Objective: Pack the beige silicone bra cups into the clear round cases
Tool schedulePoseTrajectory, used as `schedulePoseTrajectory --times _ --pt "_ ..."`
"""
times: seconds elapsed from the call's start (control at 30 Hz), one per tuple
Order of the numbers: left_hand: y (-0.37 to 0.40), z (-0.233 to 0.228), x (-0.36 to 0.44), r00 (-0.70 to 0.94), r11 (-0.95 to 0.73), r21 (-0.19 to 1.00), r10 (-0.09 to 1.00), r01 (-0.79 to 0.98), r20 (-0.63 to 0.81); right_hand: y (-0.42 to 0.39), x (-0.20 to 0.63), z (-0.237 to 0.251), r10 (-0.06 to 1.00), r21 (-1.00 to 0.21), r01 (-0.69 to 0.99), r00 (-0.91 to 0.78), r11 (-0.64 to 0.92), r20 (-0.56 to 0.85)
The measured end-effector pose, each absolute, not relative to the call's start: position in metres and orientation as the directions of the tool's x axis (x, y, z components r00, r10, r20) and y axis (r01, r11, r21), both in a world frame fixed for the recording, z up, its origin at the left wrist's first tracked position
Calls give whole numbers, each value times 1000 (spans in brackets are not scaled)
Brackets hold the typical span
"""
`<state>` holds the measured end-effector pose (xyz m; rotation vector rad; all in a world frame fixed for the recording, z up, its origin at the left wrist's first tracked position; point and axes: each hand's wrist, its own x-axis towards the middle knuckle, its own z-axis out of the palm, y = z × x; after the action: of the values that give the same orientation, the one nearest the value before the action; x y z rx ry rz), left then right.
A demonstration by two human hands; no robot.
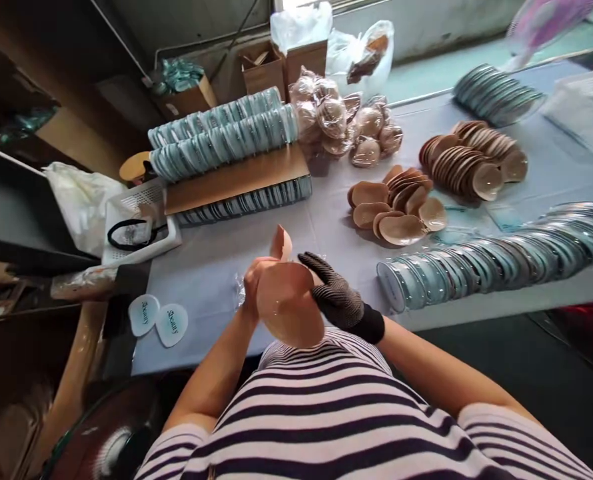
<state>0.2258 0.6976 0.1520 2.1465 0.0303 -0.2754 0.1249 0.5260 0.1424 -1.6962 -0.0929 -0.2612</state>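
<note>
— What was nearest the camera?

— A striped shirt (346, 413) filled the bottom of the frame. Just above it, at lower centre, the left hand (257, 283) held a tan silicone cup (289, 303), its fingers wrapped round the cup's left edge and mostly hidden behind it. The right hand (337, 297), in a dark knit glove, had its fingers stretched close together and pressed against the cup's right side. A second cup (281, 243) stuck up just behind the first; a scrap of clear film (239, 290) showed by the left wrist.

— And on the tabletop (211, 273)?

— At lower left lay two pale blue labels (159, 320). At right, a long row of blue-rimmed packs (496, 263) ran to the frame's edge. Past the middle sat loose tan cups (399, 207), and further right a fanned stack (476, 160).

— Farther back?

— At upper centre, bagged cups (344, 123); to the left, rows of blue packs on a cardboard sheet (236, 177), with a white basket (139, 223) beside them. Boxes (281, 67) stood at the top.
</note>
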Motion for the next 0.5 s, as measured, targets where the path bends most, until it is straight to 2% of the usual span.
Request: schedulePoseTrajectory --times 0.07,0.13,0.17,0.23,0.27,0.37,0.5 --pt "706 135 231 978 -472 867 -196 -159 73 521 116 130 -91 -988 72 994 135 60" --pt "711 119 232 860 -335 803 -329 -493 390 521 112 114 35 -943 -64 998 325 -56" --pt "712 113 231 784 -281 744 -370 -606 498 523 111 105 104 -931 -114 991 348 -82" --pt "712 105 229 704 -254 666 -394 -701 591 530 115 86 182 -956 -123 980 265 -76" --pt "711 104 228 695 -268 647 -386 -714 607 535 118 77 179 -980 -84 982 183 -51" --pt "705 108 227 711 -339 626 -355 -703 607 550 132 60 29 -992 86 996 -87 84" --pt "696 119 230 714 -424 578 -334 -697 615 559 154 56 -198 -880 198 931 -431 306"
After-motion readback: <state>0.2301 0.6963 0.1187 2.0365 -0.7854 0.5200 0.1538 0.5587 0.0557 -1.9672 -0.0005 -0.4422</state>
